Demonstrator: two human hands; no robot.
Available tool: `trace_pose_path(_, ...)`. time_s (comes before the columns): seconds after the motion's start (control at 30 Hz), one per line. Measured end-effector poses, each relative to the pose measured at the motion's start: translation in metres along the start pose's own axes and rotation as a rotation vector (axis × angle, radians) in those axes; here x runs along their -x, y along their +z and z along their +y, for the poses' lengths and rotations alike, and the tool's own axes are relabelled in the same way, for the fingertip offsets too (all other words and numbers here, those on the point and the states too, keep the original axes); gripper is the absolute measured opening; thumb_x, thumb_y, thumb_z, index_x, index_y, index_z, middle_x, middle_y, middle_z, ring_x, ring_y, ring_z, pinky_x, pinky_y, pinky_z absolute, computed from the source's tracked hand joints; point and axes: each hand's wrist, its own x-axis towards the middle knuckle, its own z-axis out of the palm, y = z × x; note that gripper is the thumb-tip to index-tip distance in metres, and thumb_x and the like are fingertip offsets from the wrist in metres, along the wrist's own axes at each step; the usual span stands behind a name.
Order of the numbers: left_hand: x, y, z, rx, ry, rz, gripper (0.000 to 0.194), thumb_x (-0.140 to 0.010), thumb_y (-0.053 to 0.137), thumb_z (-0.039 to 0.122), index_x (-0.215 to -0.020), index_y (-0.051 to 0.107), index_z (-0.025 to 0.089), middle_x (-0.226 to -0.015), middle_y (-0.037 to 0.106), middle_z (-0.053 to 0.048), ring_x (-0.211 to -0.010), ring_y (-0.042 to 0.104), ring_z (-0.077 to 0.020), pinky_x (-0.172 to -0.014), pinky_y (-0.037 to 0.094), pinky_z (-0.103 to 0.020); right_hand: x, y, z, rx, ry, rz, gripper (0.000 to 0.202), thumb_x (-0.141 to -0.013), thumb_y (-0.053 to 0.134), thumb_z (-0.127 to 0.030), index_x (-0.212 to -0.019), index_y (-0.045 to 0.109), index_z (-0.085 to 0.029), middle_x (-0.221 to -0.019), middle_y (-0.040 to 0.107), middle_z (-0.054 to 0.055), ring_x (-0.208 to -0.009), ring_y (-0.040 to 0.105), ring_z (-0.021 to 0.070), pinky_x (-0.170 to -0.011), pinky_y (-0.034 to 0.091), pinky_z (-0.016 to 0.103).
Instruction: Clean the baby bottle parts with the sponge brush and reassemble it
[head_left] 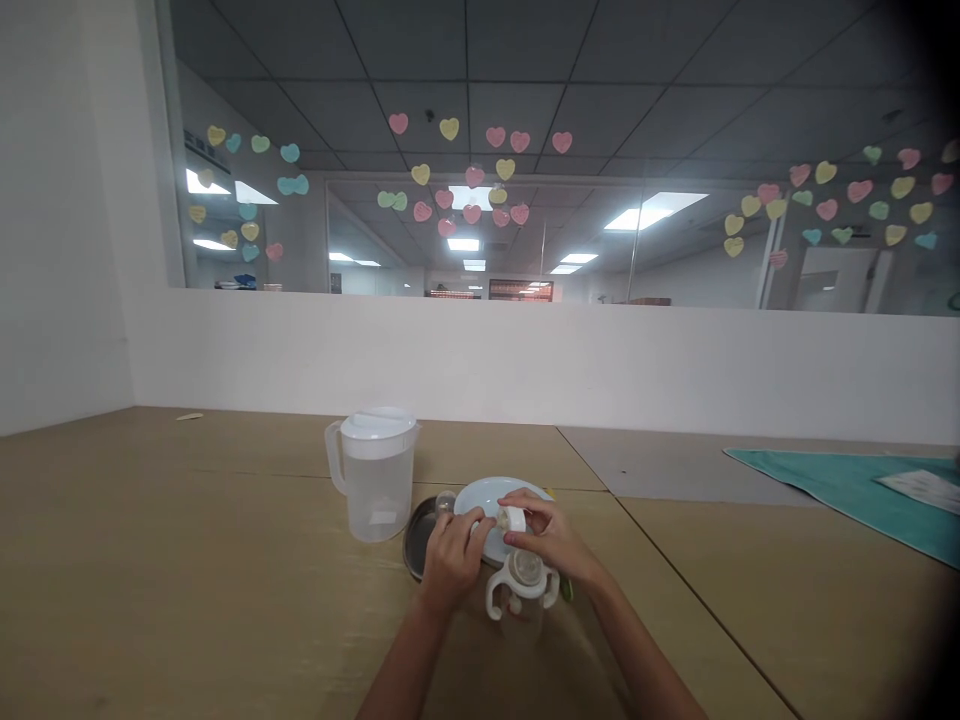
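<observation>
My right hand (551, 537) grips a white bottle collar (516, 520) between thumb and fingers, tilted so its opening faces left. Something pale shows inside that opening. Close against it, my left hand (454, 552) has its fingers curled together at the collar's left side; what they pinch, if anything, is hidden. Below the hands stands a clear baby bottle (523, 612) with two white handles and a translucent top. Behind and under the hands lies a pale, shallow oval dish (480, 490).
A dark round metal dish (414, 550) sits left of my left hand, with a small clear dome-shaped piece (445, 501) at its edge. Behind stands a lidded translucent pitcher (380, 485). A teal cloth (840, 480) lies far right; a white wall (480, 360) rises behind the table.
</observation>
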Motion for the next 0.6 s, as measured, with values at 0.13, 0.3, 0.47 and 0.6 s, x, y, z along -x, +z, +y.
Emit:
trace_pose_path(0.13,-0.008,-0.006,0.002,0.003,0.032,0.014,0.016,-0.088,0.042,0.009,-0.092,0.055,0.016,-0.087,0.066,-0.007,-0.078,0.061,-0.0137,-0.068,0.037,-0.027,0.0,0.001,-0.005,0.03,-0.053,0.033,0.039,-0.064,0.079,-0.033,-0.102,0.069,-0.026,-0.096,0.058,0.005,-0.096,0.054,0.0189,-0.09,0.043,0.035)
trace_pose_path(0.3,-0.014,-0.011,0.005,0.021,0.031,0.035,0.017,-0.087,0.041,0.005,-0.09,0.053,0.017,-0.085,0.064,-0.006,-0.076,0.06,-0.0122,-0.068,0.036,-0.026,0.001,0.005,-0.011,0.072,-0.053,0.08,0.042,-0.063,0.079,-0.035,-0.103,0.069,-0.026,-0.099,0.056,0.006,-0.099,0.053,0.0201,-0.09,0.043,0.036)
trace_pose_path(0.47,-0.017,-0.014,0.006,0.008,0.052,0.042,0.019,-0.087,0.038,0.005,-0.088,0.053,0.017,-0.083,0.064,-0.006,-0.072,0.058,-0.0118,-0.067,0.036,-0.026,0.001,0.003,-0.01,0.093,-0.056,0.075,0.042,-0.065,0.078,-0.037,-0.104,0.069,-0.026,-0.102,0.055,0.006,-0.101,0.052,0.0199,-0.092,0.042,0.035)
trace_pose_path(0.6,-0.018,-0.016,0.006,-0.006,0.06,0.028,0.018,-0.086,0.041,0.005,-0.087,0.053,0.018,-0.082,0.064,-0.005,-0.069,0.056,-0.0113,-0.068,0.036,-0.026,0.001,0.001,-0.007,0.103,-0.072,0.067,0.041,-0.066,0.077,-0.037,-0.105,0.069,-0.026,-0.105,0.054,0.006,-0.102,0.051,0.0194,-0.094,0.041,0.035)
